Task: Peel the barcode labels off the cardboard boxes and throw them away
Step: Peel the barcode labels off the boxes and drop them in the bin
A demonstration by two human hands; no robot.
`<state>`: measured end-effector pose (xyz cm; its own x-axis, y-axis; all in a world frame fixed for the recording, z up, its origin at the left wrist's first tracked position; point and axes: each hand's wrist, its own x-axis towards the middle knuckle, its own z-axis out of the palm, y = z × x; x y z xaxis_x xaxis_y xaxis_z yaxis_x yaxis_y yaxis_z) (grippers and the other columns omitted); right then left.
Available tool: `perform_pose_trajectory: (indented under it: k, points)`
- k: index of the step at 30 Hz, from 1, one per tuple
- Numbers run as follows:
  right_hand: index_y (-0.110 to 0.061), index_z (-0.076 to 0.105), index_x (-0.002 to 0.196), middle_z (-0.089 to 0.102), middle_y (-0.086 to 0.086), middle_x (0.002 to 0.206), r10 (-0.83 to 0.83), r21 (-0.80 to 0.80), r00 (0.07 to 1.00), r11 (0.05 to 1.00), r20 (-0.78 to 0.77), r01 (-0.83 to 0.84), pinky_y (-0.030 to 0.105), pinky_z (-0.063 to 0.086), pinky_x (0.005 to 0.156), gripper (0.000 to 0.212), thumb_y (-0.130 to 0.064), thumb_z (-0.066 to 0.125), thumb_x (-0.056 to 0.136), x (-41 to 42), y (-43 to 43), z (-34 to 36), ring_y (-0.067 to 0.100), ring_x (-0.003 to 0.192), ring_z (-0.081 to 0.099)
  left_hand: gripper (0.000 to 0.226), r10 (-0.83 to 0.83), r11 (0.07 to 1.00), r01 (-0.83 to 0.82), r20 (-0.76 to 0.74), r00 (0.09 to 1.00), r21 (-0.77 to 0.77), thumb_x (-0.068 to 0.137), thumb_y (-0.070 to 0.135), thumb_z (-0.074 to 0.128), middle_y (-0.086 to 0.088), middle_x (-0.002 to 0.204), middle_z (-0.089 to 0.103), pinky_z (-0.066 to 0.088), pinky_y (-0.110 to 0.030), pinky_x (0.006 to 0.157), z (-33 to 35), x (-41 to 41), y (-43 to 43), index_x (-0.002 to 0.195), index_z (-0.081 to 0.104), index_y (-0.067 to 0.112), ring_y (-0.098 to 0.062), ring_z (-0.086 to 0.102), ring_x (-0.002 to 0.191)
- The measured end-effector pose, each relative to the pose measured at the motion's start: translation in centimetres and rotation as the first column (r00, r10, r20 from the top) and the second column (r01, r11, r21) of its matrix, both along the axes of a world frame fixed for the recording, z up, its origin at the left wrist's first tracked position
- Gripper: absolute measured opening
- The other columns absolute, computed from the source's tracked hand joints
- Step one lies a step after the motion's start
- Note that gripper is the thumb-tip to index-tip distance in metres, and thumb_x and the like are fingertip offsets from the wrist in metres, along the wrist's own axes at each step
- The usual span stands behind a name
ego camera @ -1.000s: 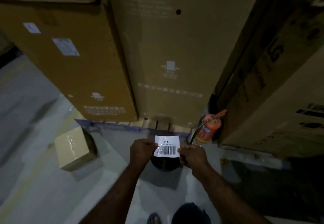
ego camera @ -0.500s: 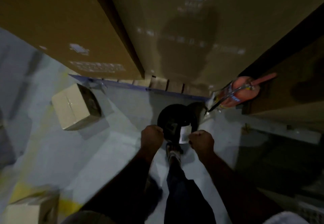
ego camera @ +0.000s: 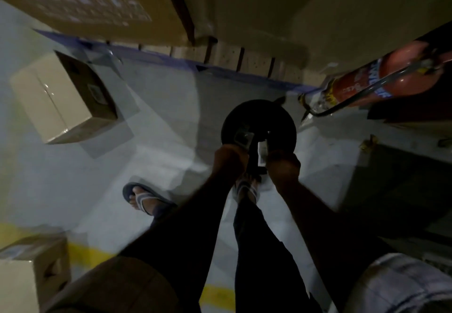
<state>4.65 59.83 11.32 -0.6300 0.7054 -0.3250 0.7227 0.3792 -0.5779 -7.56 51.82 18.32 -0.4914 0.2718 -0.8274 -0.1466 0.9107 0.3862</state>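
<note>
Left hand (ego camera: 228, 158): closed into a fist above the near rim of the bin; whether it grips the label cannot be told.
Right hand (ego camera: 283, 166): closed, pinching the folded label.
Barcode label (ego camera: 262, 152): white, crumpled between the two hands, over the bin opening; print unreadable.
Bin (ego camera: 281, 121): round, black, on the floor (ego camera: 159, 117).
Cardboard boxes (ego camera: 342, 6): large, on a pallet (ego camera: 227, 55); white print blurred, unreadable.
Fire extinguisher (ego camera: 391, 80): red, blue lettering illegible.
Small box (ego camera: 61, 97): floor, left.
</note>
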Motion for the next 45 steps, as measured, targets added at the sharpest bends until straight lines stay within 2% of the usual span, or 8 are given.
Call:
perform_pose_trajectory:
  k: [4, 8, 12, 16, 21, 30, 41, 45]
  points:
    - [-0.003, 0.058, 0.045, 0.054, 0.009, 0.043, -0.079, -0.211, 0.996, 0.974, 0.039, 0.085, 0.022, 0.046, 0.037, 0.044, -0.001, 0.04, 0.085, -0.5, -1.3, -1.6, 0.025, 0.035, 0.055, 0.024, 0.0, 1.0, -0.001, -0.05, 0.999, -0.024, 0.092, 0.023, 0.061, -0.014, 0.111, 0.073, 0.051, -0.036, 0.093, -1.8, -1.5, -2.6, 0.104, 0.075, 0.007, -0.03, 0.064, 0.109]
    - [-0.014, 0.058, 0.051, 0.056, 0.004, 0.051, -0.185, -0.402, 0.931, 0.863, 0.314, 0.307, 0.019, 0.043, 0.046, 0.027, -0.014, 0.067, 0.076, -3.0, -2.9, 2.6, 0.025, 0.047, 0.058, 0.02, 0.055, 0.998, -0.054, 0.001, 0.999, -0.035, 0.09, 0.017, 0.056, -0.01, 0.103, 0.073, 0.049, -0.028, 0.082, -0.9, -4.0, -6.1, 0.094, 0.073, 0.007, -0.031, 0.067, 0.103]
    - [-0.022, 0.057, 0.066, 0.069, 0.01, 0.083, -0.05, -0.267, 0.926, 0.951, 0.374, 0.159, 0.031, 0.045, 0.071, 0.022, -0.014, 0.06, 0.086, -7.1, -6.0, 4.9, 0.029, 0.084, 0.066, 0.021, 0.161, 0.986, -0.16, 0.033, 0.986, -0.046, 0.088, 0.015, 0.061, -0.009, 0.109, 0.073, 0.054, -0.035, 0.092, 0.1, -8.0, -9.9, 0.102, 0.075, 0.008, -0.029, 0.067, 0.106]
    - [-0.004, 0.068, 0.083, 0.07, 0.014, 0.083, 0.031, -0.28, 0.942, 0.958, 0.335, 0.068, 0.037, 0.054, 0.076, 0.01, -0.012, 0.062, 0.085, -14.2, -11.0, 6.9, 0.033, 0.081, 0.066, 0.023, 0.259, 0.966, -0.259, 0.024, 0.966, 0.0, 0.087, 0.012, 0.06, -0.013, 0.105, 0.075, 0.058, -0.038, 0.088, 1.9, -13.8, -14.5, 0.104, 0.073, 0.006, -0.031, 0.07, 0.101]
    - [-0.009, 0.07, 0.088, 0.067, 0.003, 0.085, 0.167, -0.342, 0.956, 0.937, 0.242, -0.077, 0.023, 0.039, 0.073, 0.013, -0.021, 0.064, 0.088, -25.7, -20.1, 9.3, 0.019, 0.084, 0.06, 0.023, 0.349, 0.937, -0.348, -0.026, 0.937, 0.027, 0.089, 0.016, 0.057, -0.01, 0.102, 0.075, 0.058, -0.039, 0.088, 4.1, -22.1, -24.0, 0.103, 0.074, 0.008, -0.029, 0.071, 0.098]
    - [-0.01, 0.068, 0.09, 0.065, 0.001, 0.085, 0.36, -0.427, 0.919, 0.865, 0.159, -0.265, 0.026, 0.044, 0.073, 0.023, -0.033, 0.064, 0.09, -42.0, -33.3, 11.9, 0.019, 0.083, 0.059, 0.024, 0.451, 0.875, -0.472, -0.176, 0.875, -0.105, 0.087, 0.028, 0.065, -0.012, 0.088, 0.076, 0.056, -0.038, 0.087, 6.2, -33.5, -43.9, 0.085, 0.077, 0.007, -0.028, 0.073, 0.086]
    - [-0.018, 0.061, 0.078, 0.061, 0.002, 0.086, 0.421, -0.448, 0.839, 0.859, 0.346, -0.246, 0.024, 0.036, 0.068, 0.011, -0.019, 0.06, 0.089, -55.0, -35.8, 3.4, 0.022, 0.082, 0.056, 0.029, 0.635, 0.748, -0.654, -0.168, 0.754, -0.114, 0.087, 0.028, 0.066, -0.019, 0.084, 0.073, 0.057, -0.046, 0.082, -1.0, -45.3, -49.6, 0.084, 0.074, 0.001, -0.035, 0.07, 0.084]
    - [-0.017, 0.062, 0.079, 0.066, 0.003, 0.086, 0.396, -0.48, 0.838, 0.856, 0.375, -0.19, 0.034, 0.053, 0.073, 0.016, -0.031, 0.068, 0.08, -58.9, -36.5, -4.2, 0.024, 0.083, 0.063, 0.03, 0.575, 0.779, -0.604, -0.194, 0.795, -0.167, 0.087, 0.031, 0.067, -0.016, 0.106, 0.073, 0.052, -0.036, 0.091, -8.7, -49.1, -49.9, 0.103, 0.074, 0.006, -0.032, 0.067, 0.103]
